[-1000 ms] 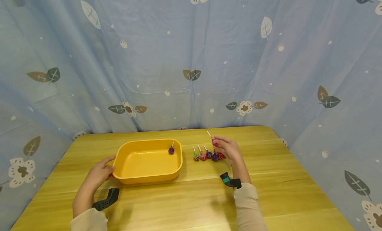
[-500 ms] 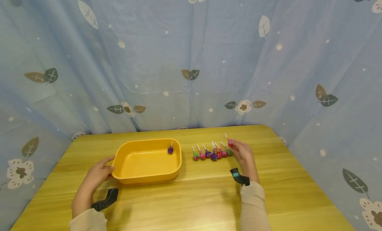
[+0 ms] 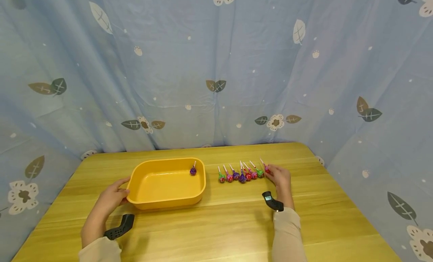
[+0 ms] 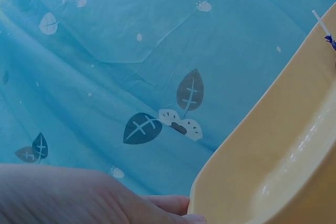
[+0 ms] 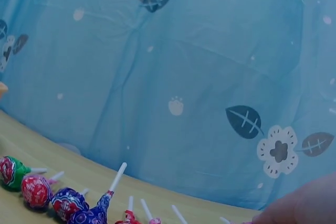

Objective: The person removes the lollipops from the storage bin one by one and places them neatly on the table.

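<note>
My right hand (image 3: pixel 280 177) pinches a pink-wrapped lollipop (image 3: pixel 267 168) by its candy end, low over the table at the right end of a row. That row holds several lollipops with green, pink, purple and red wrappers, among them a green lollipop (image 3: pixel 259 173) nearest the hand and a purple lollipop (image 3: pixel 242 178). At the left, my left hand (image 3: pixel 113 196) grips the left end of a yellow tray (image 3: pixel 165 203), fingers outside its wall. A purple lollipop (image 3: pixel 193 170) leans in the tray's far right corner. In the right wrist view only part of the right hand (image 5: pixel 302 203) shows.
The wood-grain table (image 3: pixel 216 232) carries the tray and the row. A blue patterned curtain (image 3: pixel 169 66) hangs right behind the table's back edge. A black wrist device (image 3: pixel 272 202) sits on the right wrist and another black device (image 3: pixel 121 227) on the left.
My right hand has moved right along the row and then lowered to the table with the pink-wrapped lollipop, uncovering the lollipops it had hidden. The left hand and tray have stayed put.
</note>
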A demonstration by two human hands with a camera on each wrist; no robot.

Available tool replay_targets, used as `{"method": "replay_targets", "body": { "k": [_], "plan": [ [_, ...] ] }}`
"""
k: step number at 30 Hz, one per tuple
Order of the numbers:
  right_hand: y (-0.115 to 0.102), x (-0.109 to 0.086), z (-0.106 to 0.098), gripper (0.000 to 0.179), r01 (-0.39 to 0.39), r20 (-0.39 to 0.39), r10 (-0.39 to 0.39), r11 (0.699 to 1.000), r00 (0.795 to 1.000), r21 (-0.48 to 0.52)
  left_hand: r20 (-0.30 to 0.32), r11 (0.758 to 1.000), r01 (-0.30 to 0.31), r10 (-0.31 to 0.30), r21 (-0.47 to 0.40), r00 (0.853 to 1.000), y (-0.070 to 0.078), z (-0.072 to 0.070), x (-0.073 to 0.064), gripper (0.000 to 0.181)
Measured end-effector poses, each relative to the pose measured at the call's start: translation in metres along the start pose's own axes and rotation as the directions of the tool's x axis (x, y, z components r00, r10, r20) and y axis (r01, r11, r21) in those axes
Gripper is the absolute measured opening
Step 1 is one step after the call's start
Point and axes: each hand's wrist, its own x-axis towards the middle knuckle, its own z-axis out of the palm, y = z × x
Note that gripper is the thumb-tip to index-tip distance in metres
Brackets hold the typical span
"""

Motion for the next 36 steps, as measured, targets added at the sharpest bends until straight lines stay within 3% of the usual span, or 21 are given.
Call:
{"method": "replay_targets", "body": {
  "k": [6, 14, 21, 36],
  "plan": [
    [0.008, 0.002, 0.002, 0.037, 0.059, -0.057, -0.061, 0.998, 0.997, -0.033, -0.003, 1.0, 0.001, -0.001, 0.0, 1.0, -0.001, 0.0, 0.0, 0.054],
    [0.01, 0.0, 0.006, 0.032, 0.069, -0.094, -0.083, 0.988, 0.992, -0.139, 0.0, 1.0, -0.002, 0.002, 0.002, 1.0, 0.0, 0.0, 0.0, 0.054],
    [0.013, -0.003, 0.006, 0.024, 0.157, -0.109, -0.218, 0.901, 0.97, -0.404, -0.009, 1.0, -0.008, 0.008, -0.008, 1.0, 0.002, 0.001, -0.002, 0.054],
    [0.006, -0.006, 0.004, 0.027, 0.155, -0.123, -0.231, 0.884, 0.965, -0.442, -0.013, 1.0, 0.0, 0.0, 0.0, 1.0, 0.003, 0.001, -0.002, 0.054]
  ]
}}
